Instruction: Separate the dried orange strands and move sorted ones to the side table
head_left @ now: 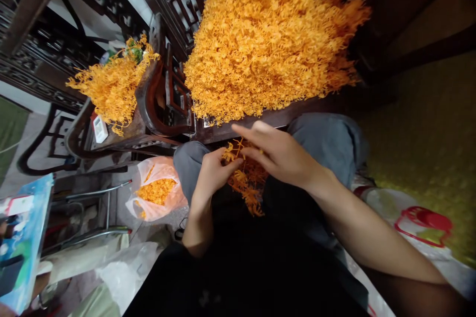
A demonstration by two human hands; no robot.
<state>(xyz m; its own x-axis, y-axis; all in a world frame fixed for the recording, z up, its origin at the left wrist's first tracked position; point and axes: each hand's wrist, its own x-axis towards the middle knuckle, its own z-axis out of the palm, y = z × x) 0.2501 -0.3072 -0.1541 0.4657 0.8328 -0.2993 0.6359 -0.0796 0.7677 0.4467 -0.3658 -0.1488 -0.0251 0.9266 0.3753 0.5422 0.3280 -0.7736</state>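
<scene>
Close above my lap, my left hand [213,173] is closed, its thumb and fingers pinching a small orange plastic-looking flower sprig [238,147]. My right hand [282,153] comes in from the right with its fingers stretched out and apart, one fingertip at or just beside the sprig. Whether that finger touches it, I cannot tell. Below both hands, more orange sprigs [253,195] lie in a loose bunch between my legs. In front, a large heap of orange sprigs [267,39] covers the seat of a dark carved wooden chair [238,131].
To the left, a smaller orange pile [115,84] rests on a wooden surface with a small white device [99,129]. A pinkish plastic bag [178,203] of orange pieces stands on the floor. A red-handled bucket [424,225] is at right, a blue patterned tabletop [31,237] at far left.
</scene>
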